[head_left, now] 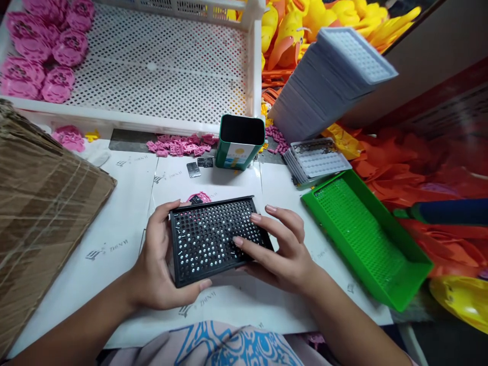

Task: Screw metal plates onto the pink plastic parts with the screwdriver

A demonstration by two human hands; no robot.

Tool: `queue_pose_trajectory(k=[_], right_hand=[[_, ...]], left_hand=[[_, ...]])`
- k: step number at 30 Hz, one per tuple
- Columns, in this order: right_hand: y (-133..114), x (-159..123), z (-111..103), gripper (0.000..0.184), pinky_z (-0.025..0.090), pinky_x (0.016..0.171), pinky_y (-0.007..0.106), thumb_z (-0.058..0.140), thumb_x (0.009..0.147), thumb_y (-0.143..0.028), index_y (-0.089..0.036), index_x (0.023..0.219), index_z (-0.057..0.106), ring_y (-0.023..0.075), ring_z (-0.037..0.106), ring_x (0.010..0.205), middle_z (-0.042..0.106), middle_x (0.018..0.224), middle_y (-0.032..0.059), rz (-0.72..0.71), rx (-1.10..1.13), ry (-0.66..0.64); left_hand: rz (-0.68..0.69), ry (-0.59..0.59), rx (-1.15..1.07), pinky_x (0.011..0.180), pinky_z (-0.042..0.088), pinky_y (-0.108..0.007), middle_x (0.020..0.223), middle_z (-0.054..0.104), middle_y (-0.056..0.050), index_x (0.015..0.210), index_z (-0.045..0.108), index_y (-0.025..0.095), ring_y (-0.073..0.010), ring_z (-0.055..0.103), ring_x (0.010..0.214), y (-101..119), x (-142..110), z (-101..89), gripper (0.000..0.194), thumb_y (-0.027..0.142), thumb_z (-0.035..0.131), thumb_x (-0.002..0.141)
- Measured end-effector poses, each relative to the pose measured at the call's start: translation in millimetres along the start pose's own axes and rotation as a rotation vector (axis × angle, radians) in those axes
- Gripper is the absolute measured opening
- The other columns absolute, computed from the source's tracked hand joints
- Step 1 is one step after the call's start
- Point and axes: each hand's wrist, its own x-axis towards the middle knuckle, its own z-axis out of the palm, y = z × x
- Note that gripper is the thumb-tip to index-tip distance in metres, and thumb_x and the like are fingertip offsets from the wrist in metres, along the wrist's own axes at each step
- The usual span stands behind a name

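My left hand (158, 264) is wrapped round the left side of a black tray (213, 236) full of small holes, thumb along its lower edge. Many holes hold small silvery screws. Over the tray's right side, my right hand (284, 244) has its fingers spread, the index fingertip at the perforated surface. Its thumb is mostly hidden below the tray's edge. Partly covered behind the tray lies a pink plastic piece (205, 196) with a dark part on it.
A green tin (239, 145), small dark plates (193, 170) and pink parts (179, 146) stand behind. To the right are a green perforated tray (366, 239) and stacked white trays (324, 81). A cardboard box (46, 218) flanks the left; a white crate (163, 61) is at the back.
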Motion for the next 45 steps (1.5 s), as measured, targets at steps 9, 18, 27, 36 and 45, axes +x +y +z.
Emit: queue_pose_trajectory(k=[9, 18, 27, 36, 45], right_hand=[[-2.4, -0.6, 0.9, 0.014, 0.044, 0.094, 0.044, 0.065, 0.079, -0.018, -0.021, 0.092, 0.070, 0.0282, 0.043, 0.119, 0.048, 0.122, 0.0079, -0.025, 0.089, -0.007], [-0.3, -3.1, -0.6, 0.017, 0.046, 0.096, 0.045, 0.065, 0.079, -0.018, -0.017, 0.095, 0.069, 0.0279, 0.045, 0.118, 0.049, 0.123, 0.0097, -0.028, 0.158, -0.015], [-1.3, -2.0, -1.0, 0.016, 0.047, 0.097, 0.048, 0.064, 0.080, -0.020, -0.016, 0.095, 0.066, 0.0292, 0.043, 0.121, 0.047, 0.124, 0.0122, 0.028, 0.207, -0.040], [0.2, -2.8, 1.0, 0.019, 0.049, 0.090, 0.048, 0.063, 0.080, -0.028, -0.016, 0.095, 0.068, 0.0310, 0.046, 0.118, 0.051, 0.120, 0.0128, -0.018, 0.088, -0.001], [2.7, -3.5, 1.1, 0.022, 0.048, 0.092, 0.049, 0.066, 0.078, -0.031, -0.019, 0.096, 0.068, 0.0307, 0.046, 0.119, 0.050, 0.122, 0.0121, -0.002, 0.136, 0.004]], left_hand=[[-0.029, 0.000, -0.014, 0.092, 0.051, -0.058, 0.131, 0.044, -0.011, 0.141, 0.026, 0.034, -0.0377, 0.053, 0.114, 0.5, -1.3, -1.5, 0.103, 0.024, 0.076, 0.053], [-0.024, 0.011, -0.030, 0.092, 0.050, -0.059, 0.131, 0.045, -0.011, 0.141, 0.027, 0.036, -0.0399, 0.053, 0.114, 3.0, -0.2, -1.8, 0.107, 0.019, 0.078, 0.048], [-0.016, 0.008, -0.053, 0.087, 0.053, -0.056, 0.130, 0.044, -0.011, 0.141, 0.027, 0.035, -0.0376, 0.057, 0.110, 4.0, 0.8, -2.2, 0.102, 0.022, 0.077, 0.053], [-0.038, 0.021, -0.059, 0.086, 0.054, -0.056, 0.131, 0.046, -0.011, 0.140, 0.029, 0.037, -0.0380, 0.057, 0.109, 3.5, -0.4, -1.9, 0.104, 0.021, 0.078, 0.050], [-0.033, 0.007, -0.057, 0.088, 0.053, -0.057, 0.130, 0.046, -0.011, 0.140, 0.028, 0.036, -0.0384, 0.055, 0.111, 3.3, -0.4, -3.0, 0.104, 0.022, 0.078, 0.050]])
